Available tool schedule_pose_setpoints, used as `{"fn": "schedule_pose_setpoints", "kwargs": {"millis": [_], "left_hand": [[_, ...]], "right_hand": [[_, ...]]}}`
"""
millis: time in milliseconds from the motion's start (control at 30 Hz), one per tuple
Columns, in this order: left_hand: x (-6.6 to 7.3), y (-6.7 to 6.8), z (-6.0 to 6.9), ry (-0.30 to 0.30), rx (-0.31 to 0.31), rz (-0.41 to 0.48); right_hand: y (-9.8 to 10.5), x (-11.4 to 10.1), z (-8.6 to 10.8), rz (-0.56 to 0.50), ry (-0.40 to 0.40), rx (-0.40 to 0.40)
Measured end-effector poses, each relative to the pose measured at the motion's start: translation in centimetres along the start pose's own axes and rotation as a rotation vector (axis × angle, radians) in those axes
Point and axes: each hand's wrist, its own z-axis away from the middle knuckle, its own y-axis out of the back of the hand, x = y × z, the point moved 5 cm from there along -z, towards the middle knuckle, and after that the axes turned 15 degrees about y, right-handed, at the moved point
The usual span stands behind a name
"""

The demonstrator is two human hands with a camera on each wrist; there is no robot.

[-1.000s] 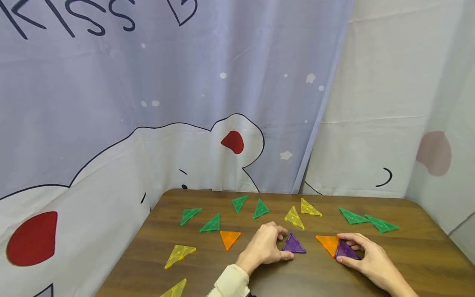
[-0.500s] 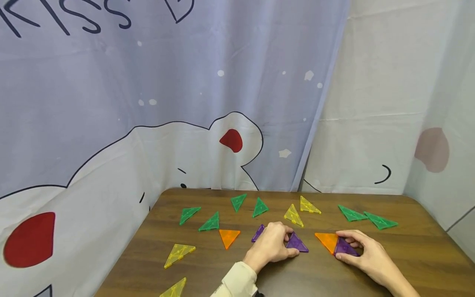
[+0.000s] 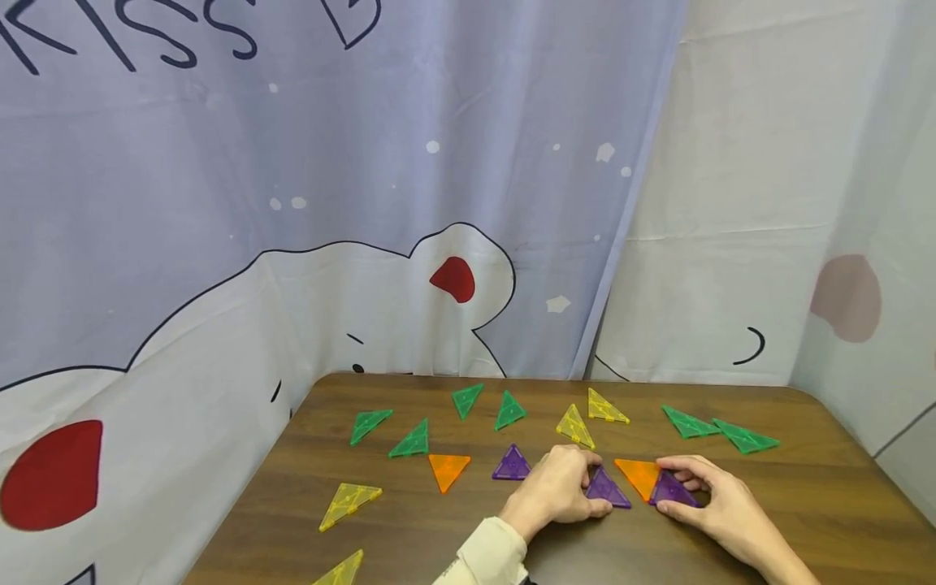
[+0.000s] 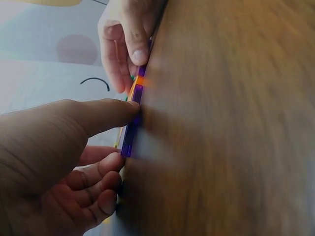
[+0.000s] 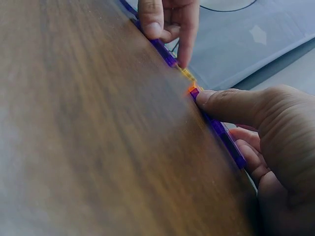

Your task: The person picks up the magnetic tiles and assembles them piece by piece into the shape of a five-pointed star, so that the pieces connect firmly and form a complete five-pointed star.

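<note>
Pinching a translucent purple plastic triangle (image 3: 607,490) between thumb and curled fingers of the left hand (image 3: 554,490), and holding it just left of a translucent orange plastic triangle (image 3: 636,477), leaving a slim gap! Pinching a matching purple plastic triangle (image 3: 668,491) with the right hand (image 3: 720,504) too, setting thumb to near edge and fingers to far side, and lining it up edge to edge with the right side of the orange triangle. Working flat on a brown wood-grain table (image 3: 570,552), and wearing a cream cloth sleeve (image 3: 488,554) on the left arm.

Looking farther left of the orange triangle, spotting a third purple plastic triangle (image 3: 510,464) just beside the left hand, then a loose orange plastic triangle (image 3: 448,470). Glancing beyond and slightly left of the orange triangle, finding a pair of yellow plastic triangles (image 3: 575,427). Checking beyond and right of it, catching two green plastic triangles (image 3: 687,422) almost tip to tip. Sweeping well left of it, counting four scattered green plastic triangles (image 3: 412,439) and two larger yellow plastic triangles (image 3: 348,504). Facing a printed blue-and-white fabric curtain (image 3: 380,171) well behind it, reading dark lettering there.
</note>
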Motion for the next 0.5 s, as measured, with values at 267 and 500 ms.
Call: {"fn": "schedule_pose_setpoints", "kwargs": {"millis": [267,500], "left_hand": [[0.7,-0.4,-0.3,-0.005,0.003,-0.005],[1.3,-0.5,-0.5,-0.004,-0.003,-0.015]], "right_hand": [[-0.1,0.0,-0.1,-0.009,0.017,-0.002],[0.0,0.0,0.0,-0.009,0.018,-0.01]]}}
